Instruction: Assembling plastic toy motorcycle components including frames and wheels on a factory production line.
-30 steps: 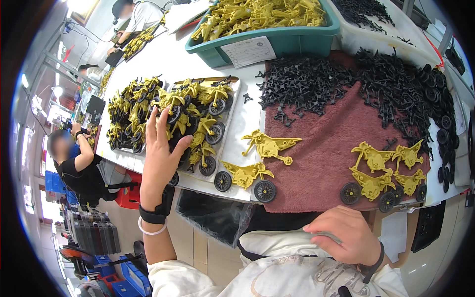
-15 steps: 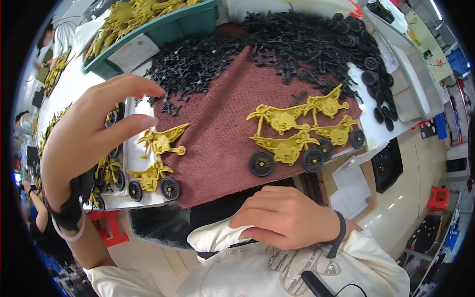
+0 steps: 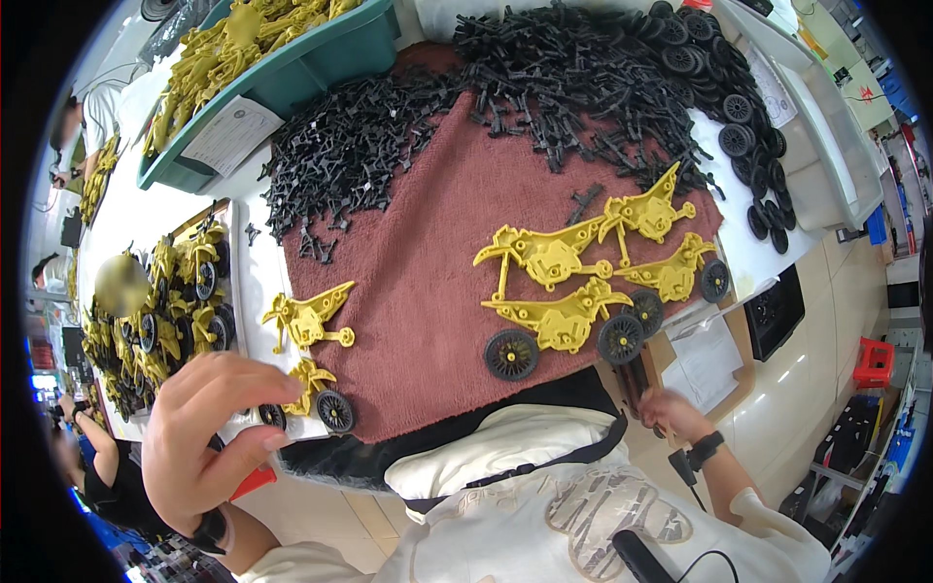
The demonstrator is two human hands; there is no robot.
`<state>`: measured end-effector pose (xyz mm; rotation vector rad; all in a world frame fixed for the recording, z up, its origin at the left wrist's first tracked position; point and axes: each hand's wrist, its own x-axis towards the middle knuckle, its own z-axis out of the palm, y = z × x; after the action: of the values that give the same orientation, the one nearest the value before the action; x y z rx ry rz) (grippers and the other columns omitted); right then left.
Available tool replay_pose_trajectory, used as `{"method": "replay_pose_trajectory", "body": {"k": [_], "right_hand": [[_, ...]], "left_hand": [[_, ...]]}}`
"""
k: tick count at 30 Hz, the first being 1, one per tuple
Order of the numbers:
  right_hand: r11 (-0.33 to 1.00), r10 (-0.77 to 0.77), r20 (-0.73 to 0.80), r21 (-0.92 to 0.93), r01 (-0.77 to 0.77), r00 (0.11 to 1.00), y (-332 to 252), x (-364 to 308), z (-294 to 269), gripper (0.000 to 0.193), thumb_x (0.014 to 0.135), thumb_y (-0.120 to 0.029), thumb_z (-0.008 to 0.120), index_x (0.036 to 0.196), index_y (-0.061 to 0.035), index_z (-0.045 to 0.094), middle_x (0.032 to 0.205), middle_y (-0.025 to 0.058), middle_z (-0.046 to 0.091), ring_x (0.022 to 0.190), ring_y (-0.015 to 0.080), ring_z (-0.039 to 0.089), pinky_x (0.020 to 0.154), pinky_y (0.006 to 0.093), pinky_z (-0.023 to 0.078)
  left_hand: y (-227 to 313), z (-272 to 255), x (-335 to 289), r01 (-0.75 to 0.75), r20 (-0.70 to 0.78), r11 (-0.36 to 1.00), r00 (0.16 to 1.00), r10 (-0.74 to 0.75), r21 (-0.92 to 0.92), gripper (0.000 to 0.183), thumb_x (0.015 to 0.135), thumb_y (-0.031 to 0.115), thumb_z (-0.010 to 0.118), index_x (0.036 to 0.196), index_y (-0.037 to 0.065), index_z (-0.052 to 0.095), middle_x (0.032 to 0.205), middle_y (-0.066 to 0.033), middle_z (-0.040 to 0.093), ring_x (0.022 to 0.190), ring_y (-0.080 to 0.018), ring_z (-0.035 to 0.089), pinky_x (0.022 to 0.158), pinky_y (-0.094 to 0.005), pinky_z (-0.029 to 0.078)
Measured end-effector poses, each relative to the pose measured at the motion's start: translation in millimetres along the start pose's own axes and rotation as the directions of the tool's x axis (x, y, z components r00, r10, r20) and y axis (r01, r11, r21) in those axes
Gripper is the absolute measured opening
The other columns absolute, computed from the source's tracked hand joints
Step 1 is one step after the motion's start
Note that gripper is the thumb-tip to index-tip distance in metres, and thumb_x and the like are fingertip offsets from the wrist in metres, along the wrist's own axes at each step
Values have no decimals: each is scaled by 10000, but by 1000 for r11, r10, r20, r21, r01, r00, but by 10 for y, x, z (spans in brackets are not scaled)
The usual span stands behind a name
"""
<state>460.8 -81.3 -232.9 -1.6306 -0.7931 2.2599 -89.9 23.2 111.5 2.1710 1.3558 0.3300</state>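
My left hand (image 3: 219, 432) hovers at the near left table edge, thumb and fingers apart in a curve with nothing seen between them. Its fingertips are beside a yellow toy motorcycle body with black wheels (image 3: 309, 379), which they partly cover. Just beyond lies a wheelless yellow motorcycle body (image 3: 309, 317). My right hand (image 3: 675, 416) is low beyond the table's front edge, fingers curled next to a dark brown bar (image 3: 637, 384); whether it grips anything is hidden. Several joined yellow bodies (image 3: 554, 253) lie at the right of the red cloth (image 3: 408, 321), the nearer ones with wheels.
Small black parts (image 3: 360, 146) are heaped at the far side, with black wheels (image 3: 737, 141) to the right. A teal bin (image 3: 292, 92) of yellow parts stands far left. A tray of assembled toy motorcycles (image 3: 160, 311) is at the left. An open cardboard box (image 3: 705, 364) sits below the right edge.
My left hand has come down and nearer to me, uncovering the tray of motorcycles. My right hand has moved from in front of my body to the right, down past the table edge.
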Motion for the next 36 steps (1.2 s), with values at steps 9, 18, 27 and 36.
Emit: {"method": "replay_pose_trajectory", "body": {"k": [9,18,27,36], "right_hand": [[816,565,114,-223,-533,817,512,196,290,314,935,-275,579,1173,-73,621,1008,104,675,873,237,662,735,402,554],[774,572,8,-337,-537,820,-10,53,609,310,927,-270,579,1159,-69,623,1002,116,678,874,258,661,738,415,549],[759,469,-82,-471,-449,879,272,80,824,305,920,-265,579,1145,-64,625,996,127,681,876,279,661,742,428,545],[694,307,-189,-626,-356,933,415,-27,873,300,913,-261,579,1131,-60,626,991,139,683,877,299,660,745,441,540]], "left_hand": [[-306,-273,172,124,-38,991,992,-123,41,303,817,269,681,909,-15,628,866,-141,680,812,-316,649,771,-425,498],[-508,-890,553,161,184,985,972,-148,-59,243,859,6,594,1086,-79,612,1052,-225,652,1008,-391,622,904,-466,475],[-636,-677,160,210,89,960,977,-196,-188,278,886,-6,563,1147,-100,581,1113,-266,627,1049,-386,614,916,-467,473],[-538,-480,-357,169,-17,973,985,-174,-155,268,882,-19,569,1134,-109,594,1136,-293,617,1056,-398,609,940,-491,447]]}}
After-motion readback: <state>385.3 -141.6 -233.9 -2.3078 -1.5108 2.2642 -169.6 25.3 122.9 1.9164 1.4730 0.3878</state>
